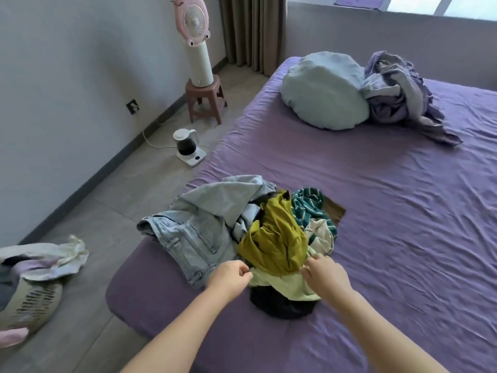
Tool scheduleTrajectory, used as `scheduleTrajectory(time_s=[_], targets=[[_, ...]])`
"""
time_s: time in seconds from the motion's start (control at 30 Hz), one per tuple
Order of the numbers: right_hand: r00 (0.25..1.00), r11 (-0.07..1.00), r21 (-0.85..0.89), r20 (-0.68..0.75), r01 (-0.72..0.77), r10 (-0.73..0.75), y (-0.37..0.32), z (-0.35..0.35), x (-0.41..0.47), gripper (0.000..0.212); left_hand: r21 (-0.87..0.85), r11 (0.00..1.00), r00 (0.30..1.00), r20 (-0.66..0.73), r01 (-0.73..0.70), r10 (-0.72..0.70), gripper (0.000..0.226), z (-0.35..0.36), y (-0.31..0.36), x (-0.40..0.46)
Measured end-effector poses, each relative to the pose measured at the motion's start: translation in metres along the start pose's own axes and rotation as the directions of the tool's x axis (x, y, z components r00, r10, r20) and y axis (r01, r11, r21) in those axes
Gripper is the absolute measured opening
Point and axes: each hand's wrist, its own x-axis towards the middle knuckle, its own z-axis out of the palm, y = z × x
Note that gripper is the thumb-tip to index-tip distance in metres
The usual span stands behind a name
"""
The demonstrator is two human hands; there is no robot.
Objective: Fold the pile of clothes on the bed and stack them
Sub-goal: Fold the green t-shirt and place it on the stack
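A purple-sheeted bed [376, 211] is shown, with the unfolded pile of clothes [258, 232] heaped near its left corner. A pale-green garment [282, 285] at the pile's near edge is pinched by the left hand [231, 277] and right hand [326, 275].

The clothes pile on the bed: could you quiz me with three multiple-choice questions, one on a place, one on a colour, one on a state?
1. Where do the jeans lie in the pile?
A left side
B right side
C underneath

2. What colour is the bed sheet?
A green
B purple
C white

3. What does the left hand do?
A lies flat on the sheet
B pinches the pale green cloth
C lifts the jeans

Answers: A, the jeans spread out left of the pile; B, the sheet is purple throughout; B, its curled fingers meet the cloth's edge.
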Motion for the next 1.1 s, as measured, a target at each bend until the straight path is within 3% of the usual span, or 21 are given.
scheduleTrajectory(time_s=[0.13,0.27,0.47,0.67,0.77,0.83,0.97,1.1], targets=[[0.976,0.937,0.282,0.117,-0.208,0.182,-0.005,-0.001,0.031,0.029,-0.021,0.993,0.988,0.097,-0.115,0.116,0.032,-0.014,0.021,0.057],[0.911,0.738,0.534,0.243,-0.412,0.333,-0.012,-0.001,0.062,0.042,-0.051,0.987,0.971,0.180,-0.153,0.160,0.032,-0.018,0.040,0.109],[0.817,0.534,0.633,0.318,-0.561,0.482,-0.015,0.011,0.103,0.044,-0.206,0.967,0.936,0.288,-0.148,0.204,0.030,0.004,0.063,0.156],[0.715,0.360,0.681,0.348,-0.637,0.606,-0.020,0.034,0.126,0.039,-0.324,0.946,0.932,0.335,-0.023,0.138,0.031,0.029,0.063,0.172],[0.703,0.321,0.765,0.232,-0.559,0.672,-0.026,0.031,0.125,0.017,-0.392,0.920,0.938,0.324,0.011,0.127,0.031,0.031,0.064,0.175],[0.738,0.278,0.860,0.155,-0.428,0.657,-0.032,0.022,0.120,0.007,-0.469,0.882,0.941,0.313,0.037,0.128,0.034,0.030,0.071,0.174],[0.807,0.179,0.969,0.034,-0.172,0.589,-0.052,-0.005,0.101,0.027,-0.672,0.725,0.950,0.300,0.148,0.084,0.037,0.022,0.094,0.157],[0.847,0.089,0.995,-0.087,0.047,0.524,-0.058,-0.030,0.077,0.024,-0.843,0.516,0.988,0.149,0.151,-0.046,0.014,-0.006,0.104,0.136]])
